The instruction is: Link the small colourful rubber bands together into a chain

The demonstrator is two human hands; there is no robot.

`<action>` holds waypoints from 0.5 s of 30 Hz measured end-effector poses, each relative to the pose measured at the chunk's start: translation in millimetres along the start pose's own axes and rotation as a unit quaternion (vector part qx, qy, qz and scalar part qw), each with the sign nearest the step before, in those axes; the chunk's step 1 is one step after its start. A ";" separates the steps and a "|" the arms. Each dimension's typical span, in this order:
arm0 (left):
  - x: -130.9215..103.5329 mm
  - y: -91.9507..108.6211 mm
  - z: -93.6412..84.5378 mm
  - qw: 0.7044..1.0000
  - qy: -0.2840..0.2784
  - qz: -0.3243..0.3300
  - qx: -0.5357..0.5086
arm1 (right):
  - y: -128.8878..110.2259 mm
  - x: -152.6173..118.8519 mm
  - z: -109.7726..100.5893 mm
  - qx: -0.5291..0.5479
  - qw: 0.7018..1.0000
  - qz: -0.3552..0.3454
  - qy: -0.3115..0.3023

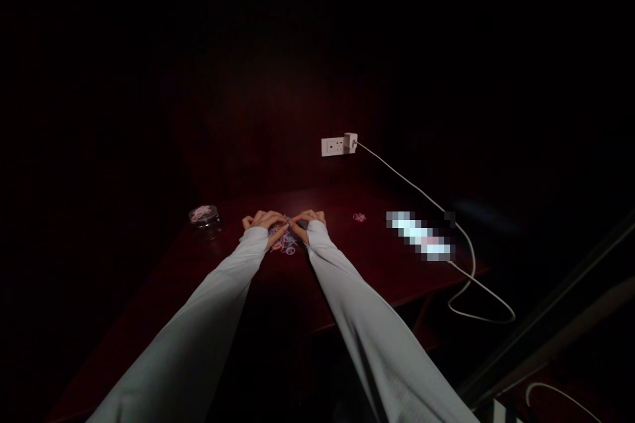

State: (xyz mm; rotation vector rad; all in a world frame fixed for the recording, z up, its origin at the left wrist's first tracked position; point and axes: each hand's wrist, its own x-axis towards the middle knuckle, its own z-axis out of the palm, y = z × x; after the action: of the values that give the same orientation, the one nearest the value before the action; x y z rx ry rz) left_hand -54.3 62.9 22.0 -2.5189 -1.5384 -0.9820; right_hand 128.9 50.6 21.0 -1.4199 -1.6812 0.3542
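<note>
A loose pile of small pink and purple bands lies on the dark red table. My left hand is over the pile's left side, its fingertips pinched together. From the right, my right hand meets it, with thumb and forefinger closed near the left fingertips. Whatever lies between the fingers is too small to make out. Both forearms are in long pale sleeves. A smaller cluster of pink bands sits to the right of my right hand.
At the left stands a clear round container with a pink and white top. A blurred-out bright device lies at the right, with a white cable running to a charger in the wall socket.
</note>
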 end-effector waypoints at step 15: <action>3.4 -3.8 0.2 1.000 0.014 0.003 0.013 | -4.4 0.9 0.1 -0.003 0.999 0.045 0.013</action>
State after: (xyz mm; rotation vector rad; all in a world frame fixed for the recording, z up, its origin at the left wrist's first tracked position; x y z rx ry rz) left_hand -56.2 67.6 22.5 -2.4806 -1.5254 -0.9853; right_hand 126.0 50.1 24.3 -1.5019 -1.6016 0.3787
